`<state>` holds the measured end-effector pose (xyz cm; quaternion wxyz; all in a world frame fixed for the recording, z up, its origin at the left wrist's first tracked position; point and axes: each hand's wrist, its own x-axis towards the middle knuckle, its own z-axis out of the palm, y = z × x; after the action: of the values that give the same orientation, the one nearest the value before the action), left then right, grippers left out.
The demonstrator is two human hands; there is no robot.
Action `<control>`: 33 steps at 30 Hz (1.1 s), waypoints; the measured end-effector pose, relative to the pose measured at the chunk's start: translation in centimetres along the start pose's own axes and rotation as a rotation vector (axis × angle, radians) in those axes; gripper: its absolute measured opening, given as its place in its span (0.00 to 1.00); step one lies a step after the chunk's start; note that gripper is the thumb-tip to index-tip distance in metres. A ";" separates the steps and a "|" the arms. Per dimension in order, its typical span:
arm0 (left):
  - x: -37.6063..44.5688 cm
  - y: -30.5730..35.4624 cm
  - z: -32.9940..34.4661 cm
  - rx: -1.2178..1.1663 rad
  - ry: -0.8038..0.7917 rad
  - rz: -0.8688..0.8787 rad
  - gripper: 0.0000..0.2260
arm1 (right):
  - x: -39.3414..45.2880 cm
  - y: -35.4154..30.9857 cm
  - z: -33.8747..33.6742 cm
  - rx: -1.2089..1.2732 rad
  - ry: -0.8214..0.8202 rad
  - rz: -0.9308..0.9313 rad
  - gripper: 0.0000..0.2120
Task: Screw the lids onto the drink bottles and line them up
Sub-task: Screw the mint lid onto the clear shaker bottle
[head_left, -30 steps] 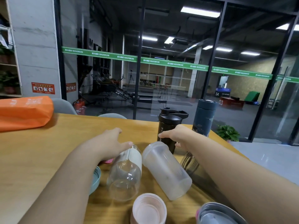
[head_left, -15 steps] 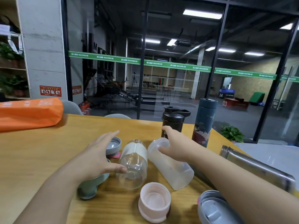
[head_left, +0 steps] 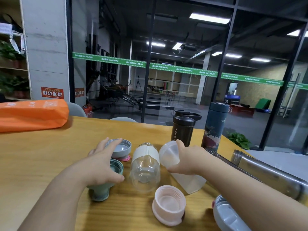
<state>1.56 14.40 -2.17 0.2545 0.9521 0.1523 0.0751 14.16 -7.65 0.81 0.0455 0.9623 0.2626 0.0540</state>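
A frosted plastic bottle (head_left: 190, 182) lies on its side on the wooden table (head_left: 41, 160), open mouth toward the far side. My right hand (head_left: 188, 160) grips it near the mouth. A clear glass bottle with a white sleeve (head_left: 145, 165) lies beside it, uncapped. My left hand (head_left: 100, 165) is spread over a green lid (head_left: 101, 191), fingertips reaching a grey lid (head_left: 122, 147). A pink lid (head_left: 168, 204) lies open side up in front. A black shaker bottle (head_left: 183, 130) and a dark blue flask (head_left: 215, 125) stand capped at the back.
A long steel and glass bottle (head_left: 266, 172) lies at the right, partly behind my right forearm. A pale grey lid (head_left: 228, 215) sits at the bottom right edge. An orange bag (head_left: 31, 114) lies at the far left. The table's right edge runs past the flask.
My right hand came back from the black shaker and now grips the frosted bottle. My left hand left the clear bottle and drew left over the green and grey lids.
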 end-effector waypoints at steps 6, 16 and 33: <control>-0.3 0.3 0.1 -0.022 0.013 0.013 0.46 | 0.4 -0.4 0.8 -0.080 0.052 0.033 0.45; -0.8 0.7 -0.5 -0.128 0.117 0.087 0.40 | 0.2 -0.7 0.6 0.001 0.118 0.108 0.41; -0.9 2.3 -1.4 -0.700 0.394 0.168 0.33 | -0.9 0.5 -4.2 0.367 0.266 0.171 0.35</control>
<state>0.98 12.84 0.12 0.5222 0.7843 0.0851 0.3239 13.12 -8.32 4.97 -0.1700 0.9576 0.1892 0.1351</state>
